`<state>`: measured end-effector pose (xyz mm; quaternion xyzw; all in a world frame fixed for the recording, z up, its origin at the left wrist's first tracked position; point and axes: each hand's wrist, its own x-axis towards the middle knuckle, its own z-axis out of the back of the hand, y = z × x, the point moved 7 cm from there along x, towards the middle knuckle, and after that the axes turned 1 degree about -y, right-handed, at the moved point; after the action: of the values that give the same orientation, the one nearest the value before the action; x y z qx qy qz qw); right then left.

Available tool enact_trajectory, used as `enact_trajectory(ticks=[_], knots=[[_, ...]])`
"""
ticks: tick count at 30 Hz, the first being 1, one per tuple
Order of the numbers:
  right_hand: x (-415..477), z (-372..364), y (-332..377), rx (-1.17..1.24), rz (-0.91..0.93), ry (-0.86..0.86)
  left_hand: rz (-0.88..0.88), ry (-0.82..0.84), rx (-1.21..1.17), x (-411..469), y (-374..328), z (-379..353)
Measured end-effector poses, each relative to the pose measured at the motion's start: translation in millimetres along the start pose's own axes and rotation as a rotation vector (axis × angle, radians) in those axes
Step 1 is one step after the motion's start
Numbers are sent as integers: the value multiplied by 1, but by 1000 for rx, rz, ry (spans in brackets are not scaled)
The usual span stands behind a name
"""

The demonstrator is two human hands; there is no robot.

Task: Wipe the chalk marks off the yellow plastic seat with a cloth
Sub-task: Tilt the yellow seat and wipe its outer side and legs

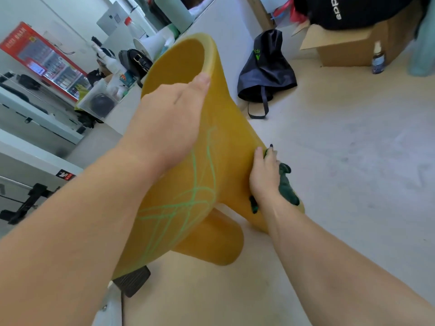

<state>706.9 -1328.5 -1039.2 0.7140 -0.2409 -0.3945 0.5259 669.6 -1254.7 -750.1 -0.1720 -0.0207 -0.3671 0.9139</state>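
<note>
The yellow plastic seat (226, 147) stands on the pale floor in the middle of the view, its back rising toward me. Green chalk lines (195, 198) cross its lower surface in loops. My left hand (171, 114) lies over the seat's upper edge, thumb along the rim, fingers wrapped behind it. My right hand (264, 175) holds a dark green cloth (286, 187) against the seat's right edge, the cloth bunched under the palm and fingers.
A dark drawstring bag (266, 71) lies on the floor behind the seat. A cardboard box (348, 43) and a small spray bottle (378, 58) stand at the back right. A cluttered white shelf (113, 100) runs along the left. A dark sandal (133, 281) shows below.
</note>
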Motion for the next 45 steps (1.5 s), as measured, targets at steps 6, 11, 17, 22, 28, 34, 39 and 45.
enact_trajectory(ticks=[6,11,17,22,28,34,39,45], knots=[[-126,-25,65,239,377,107,-53,32,75,-27,20,15],[-107,5,97,370,573,90,-66,-54,155,-72,50,36],[-37,9,95,180,741,60,-58,-48,211,-99,83,36],[-54,-16,57,-93,724,28,-67,-59,172,-95,83,33],[-123,-35,89,244,727,132,-76,-74,151,-96,85,33],[-81,-22,157,422,813,119,-59,-54,115,-95,86,34],[-59,-22,102,203,567,52,-48,-30,81,-95,85,33],[-195,-54,92,161,844,105,-72,3,-32,-94,89,34]])
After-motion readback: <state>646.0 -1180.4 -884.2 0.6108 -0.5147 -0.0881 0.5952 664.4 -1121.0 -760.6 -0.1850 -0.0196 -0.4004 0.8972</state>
